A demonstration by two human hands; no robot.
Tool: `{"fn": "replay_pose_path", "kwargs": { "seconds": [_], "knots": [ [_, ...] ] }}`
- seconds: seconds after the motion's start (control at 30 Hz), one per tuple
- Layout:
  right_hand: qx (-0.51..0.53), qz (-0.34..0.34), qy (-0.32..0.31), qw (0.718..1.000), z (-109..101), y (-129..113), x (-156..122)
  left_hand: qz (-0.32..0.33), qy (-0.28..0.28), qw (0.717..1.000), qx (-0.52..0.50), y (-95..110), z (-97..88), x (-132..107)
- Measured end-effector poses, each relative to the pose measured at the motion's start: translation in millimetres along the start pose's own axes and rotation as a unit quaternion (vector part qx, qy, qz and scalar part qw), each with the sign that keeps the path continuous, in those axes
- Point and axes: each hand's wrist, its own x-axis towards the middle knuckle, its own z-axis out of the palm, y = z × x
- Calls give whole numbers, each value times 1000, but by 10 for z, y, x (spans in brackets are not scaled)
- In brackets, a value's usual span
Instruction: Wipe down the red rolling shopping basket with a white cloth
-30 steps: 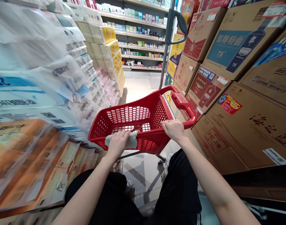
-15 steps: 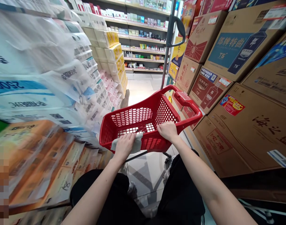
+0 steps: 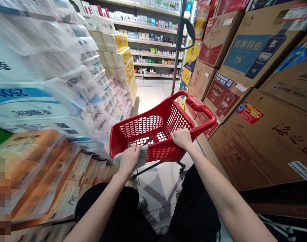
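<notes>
A red plastic shopping basket on a wheeled frame stands in the aisle before me. My left hand presses a pale cloth against the basket's near wall, fingers curled over the cloth. My right hand grips the basket's near rim at the right corner. The basket's red handle sits at its far right edge. A grey pull handle on a metal pole rises behind it.
Stacked packs of tissue paper wall the left side. Cardboard cartons are piled along the right. Store shelves with small goods cross the far end of the tiled aisle floor. My dark trousers fill the bottom.
The basket has shifted right and away from the tissue stacks. My left hand with the cloth has slid down the near wall; my right hand keeps its grip on the rim.
</notes>
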Motion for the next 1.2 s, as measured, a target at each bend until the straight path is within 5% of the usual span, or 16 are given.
{"fn": "replay_pose_path", "kwargs": {
  "seconds": [0.23,0.63,0.77,1.03,1.2],
  "knots": [
    [15,-22,13,1000,29,-13,-58,76,4,994,-81,675,-9,556],
    [28,-33,18,999,101,100,-44,19,-18,1000,11,85,-16,-42],
    [27,-30,25,999,123,68,-35,12,-47,999,-8,238,-39,122],
    [34,-46,39,998,110,117,-74,41,-61,992,-101,881,-162,578],
    [33,-61,33,997,116,178,-83,14,-96,990,-105,751,-190,436]
  ]
}}
